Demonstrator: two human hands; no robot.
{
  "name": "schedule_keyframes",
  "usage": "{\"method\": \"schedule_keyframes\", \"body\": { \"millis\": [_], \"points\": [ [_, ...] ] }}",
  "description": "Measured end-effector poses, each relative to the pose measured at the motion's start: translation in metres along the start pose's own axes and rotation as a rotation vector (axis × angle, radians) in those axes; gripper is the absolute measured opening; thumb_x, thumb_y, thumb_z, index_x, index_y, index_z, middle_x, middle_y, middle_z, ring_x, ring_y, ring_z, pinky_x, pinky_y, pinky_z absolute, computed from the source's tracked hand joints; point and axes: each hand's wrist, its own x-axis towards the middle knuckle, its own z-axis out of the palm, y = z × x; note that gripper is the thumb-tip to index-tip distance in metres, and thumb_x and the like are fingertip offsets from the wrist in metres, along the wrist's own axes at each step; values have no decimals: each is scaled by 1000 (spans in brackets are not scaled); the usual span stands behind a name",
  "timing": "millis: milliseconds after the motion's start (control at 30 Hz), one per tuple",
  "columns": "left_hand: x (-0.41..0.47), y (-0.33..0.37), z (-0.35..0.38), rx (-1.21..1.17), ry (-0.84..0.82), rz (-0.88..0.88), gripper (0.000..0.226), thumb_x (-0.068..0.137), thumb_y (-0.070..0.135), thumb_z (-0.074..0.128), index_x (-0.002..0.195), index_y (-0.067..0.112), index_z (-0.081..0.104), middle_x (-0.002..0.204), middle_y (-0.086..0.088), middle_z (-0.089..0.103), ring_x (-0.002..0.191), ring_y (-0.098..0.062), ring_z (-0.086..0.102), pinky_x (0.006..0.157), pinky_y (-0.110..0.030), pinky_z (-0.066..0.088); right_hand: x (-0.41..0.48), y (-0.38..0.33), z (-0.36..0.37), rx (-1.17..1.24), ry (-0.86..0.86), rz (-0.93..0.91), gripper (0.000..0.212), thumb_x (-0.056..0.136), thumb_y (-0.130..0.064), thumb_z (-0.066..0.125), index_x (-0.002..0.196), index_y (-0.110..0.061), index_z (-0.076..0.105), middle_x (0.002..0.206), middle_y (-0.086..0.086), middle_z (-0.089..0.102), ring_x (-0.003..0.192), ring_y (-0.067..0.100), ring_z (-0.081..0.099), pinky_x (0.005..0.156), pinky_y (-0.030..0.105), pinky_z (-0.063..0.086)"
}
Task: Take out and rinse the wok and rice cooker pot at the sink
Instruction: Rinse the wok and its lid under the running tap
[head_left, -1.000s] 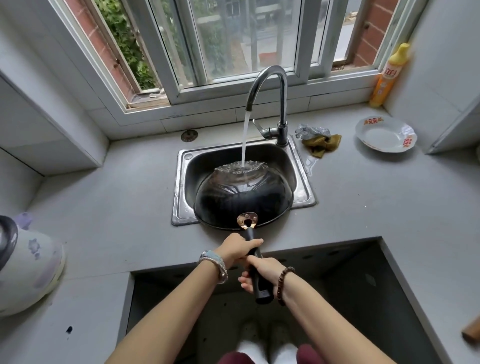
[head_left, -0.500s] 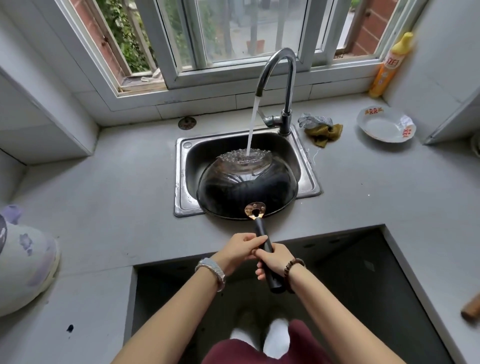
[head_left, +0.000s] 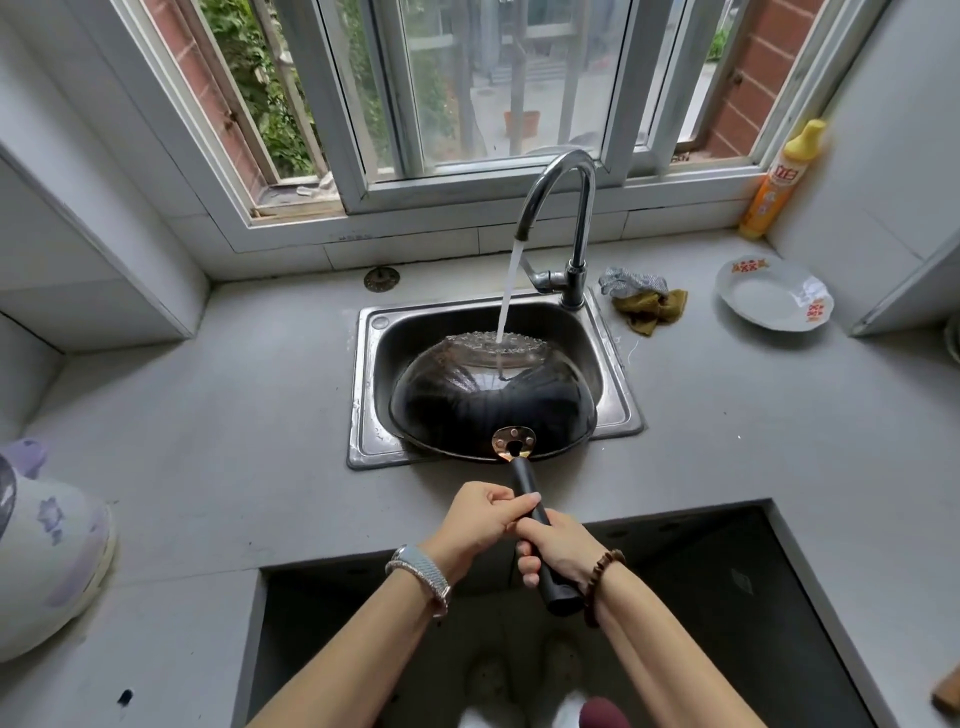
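black wok lies upturned over the sink at 12 o'clock, your left hand and right hand gripping its handle.

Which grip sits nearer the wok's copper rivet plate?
Left. Left grip holds the wok handle nearest the copper rivet plate; right grip holds it farther down, toward the butt.

Grey matte counter under 1 wide white-framed window. Pale tiled sill between counter and frame. Beyond the glass, soft daylight, red brick at 2 sides, green leaves at left. Plain grey walls at both ends, with boxed-in ledges jutting over the counter corners. In the near edge of the counter, 1 dark rectangular cut-out, shadowed inside.
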Motion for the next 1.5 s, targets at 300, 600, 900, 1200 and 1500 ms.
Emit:
{"method": "schedule_keyframes", "body": {
  "millis": [300, 600, 900, 1200, 1500],
  "points": [
    [8, 29, 12, 74, 146, 52, 49, 82, 35, 72, 50, 21, 37, 53, 5, 28, 55, -9, 28, 54, -23, 25, -5, -34, -13, 159, -88, 54, 16, 96, -1, 38, 85, -7, 48, 51, 1, 39, 31, 6, 34, 31, 16, 32],
    [26, 72, 15, 319, 184, 150, 51, 78, 52, 68, 54, 9, 55, 51, 1, 35, 54, -11, 32, 54, -26, 27, -8, -69, -39, 338, -193, 142, 24, 98, -8, 40, 75, -10, 46, 50, -4, 35, 30, 2, 30, 28, 13, 27],
    [51, 101, 23, 411, 219, 131, 53, 77, 53, 68, 53, 7, 60, 45, 5, 40, 46, -8, 35, 54, -26, 32, -4, -99, -62, 516, -234, 246, 28, 96, -12, 49, 68, -8, 48, 50, -1, 38, 30, 5, 35, 27, 14, 30],
    [71, 116, 30, 465, 237, 81, 52, 71, 56, 65, 43, 17, 46, 44, 3, 39, 48, -13, 36, 55, -29, 34, 1, -118, -78, 580, -244, 275, 24, 93, -11, 51, 70, -6, 52, 54, -2, 36, 32, 4, 34, 27, 13, 30],
    [81, 132, 43, 530, 260, 93, 44, 78, 46, 64, 47, 16, 56, 41, 3, 48, 48, -9, 46, 54, -26, 40, 4, -130, -98, 646, -329, 293, 10, 80, -9, 60, 84, -5, 52, 54, -1, 38, 32, 5, 37, 28, 15, 33]
  ]
}}
